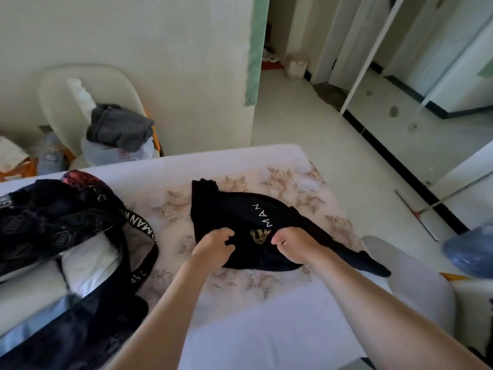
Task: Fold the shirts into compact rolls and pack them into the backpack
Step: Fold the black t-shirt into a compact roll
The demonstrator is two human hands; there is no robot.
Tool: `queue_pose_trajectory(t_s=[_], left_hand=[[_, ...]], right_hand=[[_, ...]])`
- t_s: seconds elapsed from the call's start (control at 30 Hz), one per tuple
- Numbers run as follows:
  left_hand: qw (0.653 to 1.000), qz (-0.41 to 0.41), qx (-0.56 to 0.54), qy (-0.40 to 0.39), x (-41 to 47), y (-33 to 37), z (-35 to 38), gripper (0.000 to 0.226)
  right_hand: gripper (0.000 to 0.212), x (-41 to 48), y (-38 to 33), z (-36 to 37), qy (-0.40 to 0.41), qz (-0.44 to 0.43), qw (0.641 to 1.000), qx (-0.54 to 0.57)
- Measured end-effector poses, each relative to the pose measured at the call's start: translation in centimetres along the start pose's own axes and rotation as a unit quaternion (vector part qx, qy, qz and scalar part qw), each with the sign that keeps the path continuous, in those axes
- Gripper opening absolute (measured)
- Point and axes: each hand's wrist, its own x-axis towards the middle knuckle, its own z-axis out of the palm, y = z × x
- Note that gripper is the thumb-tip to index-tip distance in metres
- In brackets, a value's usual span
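A bed with a pale floral cover fills the foreground of a light-tiled room; a black shirt lies on it.

The left hand and the right hand both rest on the shirt's near part, fingers curled shut around bunched black fabric, the two fists set near each other either side of a gold print. An open black backpack with lettered straps sits just left of the shirt, white items inside. A grey garment lies on a chair behind.
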Motion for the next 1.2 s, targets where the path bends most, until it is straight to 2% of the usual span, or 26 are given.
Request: queue_pose_trajectory(t_s=[0.13,0.23,0.3,0.37,0.47,0.53,0.6,0.7,0.73,0.77,0.8,0.87,0.93,0.97,1.03,1.13,1.2], left_hand=[[0.996,0.067,0.055,-0.034,0.5,2.2,5.8,0.045],[0.977,0.103,0.183,-0.027,1.4,3.0,9.4,0.063],[0.962,0.097,0.256,-0.021,1.7,3.5,10.7,0.077],[0.953,0.087,0.290,-0.020,2.0,4.0,10.7,0.081],[0.967,0.067,0.243,-0.046,2.4,4.0,9.4,0.063],[0.974,0.049,0.214,-0.062,2.4,3.3,8.2,0.056],[0.969,0.009,0.239,-0.058,2.2,2.6,6.4,0.043],[0.916,-0.083,0.384,-0.079,1.5,1.1,3.0,0.034],[0.901,-0.116,0.406,-0.098,1.1,0.3,2.2,0.037],[0.889,-0.143,0.420,-0.111,0.7,-0.6,1.7,0.039],[0.882,-0.157,0.431,-0.105,0.3,-1.1,1.3,0.041],[0.899,-0.141,0.414,-0.026,-0.1,-1.6,1.5,0.040],[0.943,-0.094,0.311,0.069,-0.4,-2.0,2.8,0.040],[0.964,-0.085,0.235,0.092,-0.6,-2.2,3.7,0.042],[0.983,-0.100,0.128,0.084,-0.9,-2.5,5.8,0.049],[0.985,-0.108,0.128,0.048,-1.8,-3.5,8.5,0.063],[0.988,-0.098,0.110,0.050,-2.4,-4.3,9.1,0.065]], right_hand=[[0.052,-0.1,4.3,3.5,-0.022,0.071,0.997,-0.030],[0.062,0.6,6.6,5.4,0.008,0.023,0.989,-0.146],[0.065,1.1,7.5,6.0,0.047,-0.006,0.978,-0.203],[0.058,1.7,8.3,6.1,0.106,-0.036,0.963,-0.245],[0.025,2.9,9.3,6.1,0.204,-0.077,0.948,-0.232],[0.015,3.1,8.1,5.1,0.161,-0.070,0.970,-0.167],[0.022,2.9,5.5,3.9,0.045,-0.056,0.994,-0.084],[0.030,2.2,1.3,2.7,-0.148,-0.061,0.987,0.024],[0.030,2.1,0.5,2.9,-0.176,-0.065,0.980,0.059],[0.029,2.3,-0.2,3.0,-0.159,-0.070,0.981,0.081],[0.027,2.8,-0.4,3.2,-0.102,-0.073,0.989,0.085],[0.026,4.3,-0.3,3.3,0.035,-0.047,0.996,0.066],[0.031,5.7,0.0,3.7,0.084,0.020,0.995,0.045],[0.034,6.2,-0.1,4.2,0.068,0.052,0.996,0.029],[0.038,6.8,-0.8,5.4,0.018,0.080,0.996,0.016],[0.013,7.4,-2.1,7.6,0.004,0.058,0.997,0.049],[0.023,7.6,-3.1,8.2,-0.004,0.027,0.994,0.103]])
